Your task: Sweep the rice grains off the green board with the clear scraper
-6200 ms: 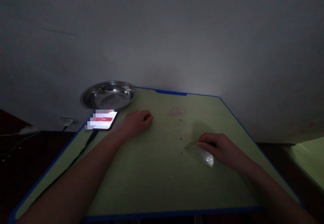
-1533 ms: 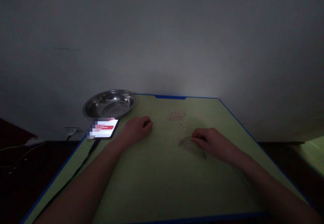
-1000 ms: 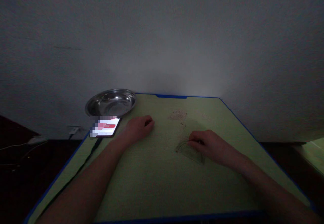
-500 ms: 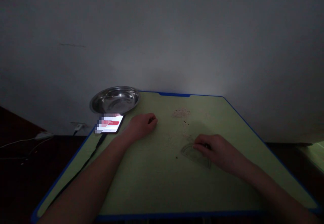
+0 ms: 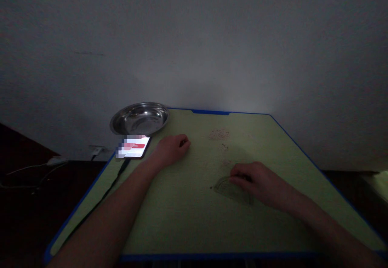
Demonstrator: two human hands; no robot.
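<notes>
My right hand (image 5: pixel 253 181) pinches the curved edge of a clear, see-through protractor (image 5: pixel 232 191) over the light green tabletop. A small dark speck (image 5: pixel 211 187) lies just off the protractor's left corner. Beyond it, a patch of fine pinkish crumbs (image 5: pixel 219 134) is spread, with a few dark bits (image 5: pixel 224 146) on its near side and fainter crumbs (image 5: pixel 225 163) by my right fingertips. Left of the crumbs, my left hand (image 5: pixel 172 148) rests on the table in a loose fist; nothing shows in its fingers.
A shiny metal basin (image 5: pixel 141 118) stands at the table's far left corner. In front of it lies a lit phone (image 5: pixel 135 147) with a black cable (image 5: pixel 112 189) running along the left side. The blue-edged table (image 5: pixel 182 227) stands against a grey wall (image 5: pixel 194 58).
My right hand has drawn the protractor slightly left and nearer, bringing its corner close to the dark speck. My left hand stays in place; the view has shifted a little.
</notes>
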